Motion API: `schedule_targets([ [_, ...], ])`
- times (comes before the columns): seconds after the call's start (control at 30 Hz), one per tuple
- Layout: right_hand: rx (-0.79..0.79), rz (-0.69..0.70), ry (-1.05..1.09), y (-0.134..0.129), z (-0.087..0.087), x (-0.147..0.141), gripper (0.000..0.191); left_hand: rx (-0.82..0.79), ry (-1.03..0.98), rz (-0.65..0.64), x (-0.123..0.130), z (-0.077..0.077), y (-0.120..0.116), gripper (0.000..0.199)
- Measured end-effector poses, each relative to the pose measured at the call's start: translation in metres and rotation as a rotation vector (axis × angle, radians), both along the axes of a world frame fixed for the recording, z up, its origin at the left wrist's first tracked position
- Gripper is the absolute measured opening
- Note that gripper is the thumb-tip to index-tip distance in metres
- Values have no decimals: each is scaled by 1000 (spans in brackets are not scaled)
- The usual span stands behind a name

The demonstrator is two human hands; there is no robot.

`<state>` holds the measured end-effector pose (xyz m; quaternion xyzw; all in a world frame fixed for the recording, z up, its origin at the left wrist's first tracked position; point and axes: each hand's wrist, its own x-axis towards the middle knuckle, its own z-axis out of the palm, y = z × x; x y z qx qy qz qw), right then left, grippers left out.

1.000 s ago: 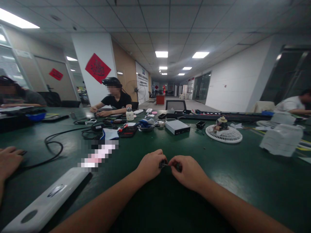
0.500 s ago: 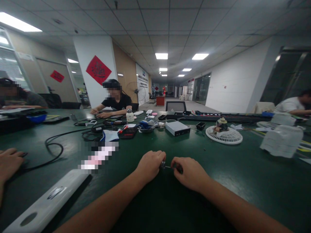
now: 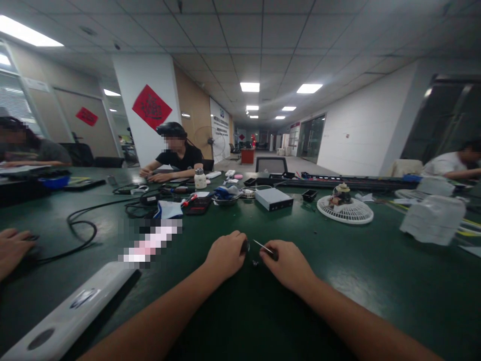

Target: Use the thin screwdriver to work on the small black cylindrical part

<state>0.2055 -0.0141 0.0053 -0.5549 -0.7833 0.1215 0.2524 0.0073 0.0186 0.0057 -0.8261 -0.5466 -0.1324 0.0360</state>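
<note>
My right hand (image 3: 289, 261) is closed around the dark handle of a small screwdriver (image 3: 265, 246), its thin metal shaft pointing up and left. A short way to the left, my left hand (image 3: 228, 254) has its fingers curled round a small part (image 3: 245, 246), mostly hidden, with a shiny edge. Between and just below the hands, a tiny metallic piece (image 3: 255, 263) lies on the green table (image 3: 248, 311). The screwdriver tip touches neither my left hand nor that piece.
A silver box-shaped drive (image 3: 273, 199) and a white fan grille (image 3: 344, 209) stand beyond my hands. At left are a long white object (image 3: 71, 311), black cables (image 3: 80, 220) and another person's hand (image 3: 15, 250). Someone in black (image 3: 176, 158) sits across the table.
My hands have moved apart slightly, and the screwdriver shaft has left the part by my left hand and tilted upward. A tiny metallic piece now shows on the table between them.
</note>
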Motion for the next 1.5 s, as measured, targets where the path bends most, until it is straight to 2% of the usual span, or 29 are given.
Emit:
schedule_targets([
  [0.1,-38,34,48,4,-3,-5,26,-62,-35,64,-2,-2,3,12],
  [0.27,-119,114,113,9,-7,-1,16,-160,-99,85,-1,-3,4,17],
  [0.37,-120,120,185,10,-8,6,12,-183,-152,6,1,-1,0,16],
  [0.53,-33,80,312,10,-7,11,18,-184,-166,-191,7,2,-10,21],
  [0.63,22,97,341,9,-5,10,13,-211,-196,-257,10,4,-14,19],
  [0.8,90,73,356,7,-4,8,4,-235,-232,-294,13,5,-17,16],
  [1.07,73,91,335,5,-6,5,1,-222,-211,-347,14,9,-21,20],
  [1.2,45,88,341,5,-9,5,9,-200,-223,-392,13,8,-18,22],
  [1.37,21,103,382,5,-7,10,20,-109,-283,-257,7,1,-5,20],
  [1.5,20,123,270,3,-2,15,17,-72,-353,-119,1,-2,3,16],
])
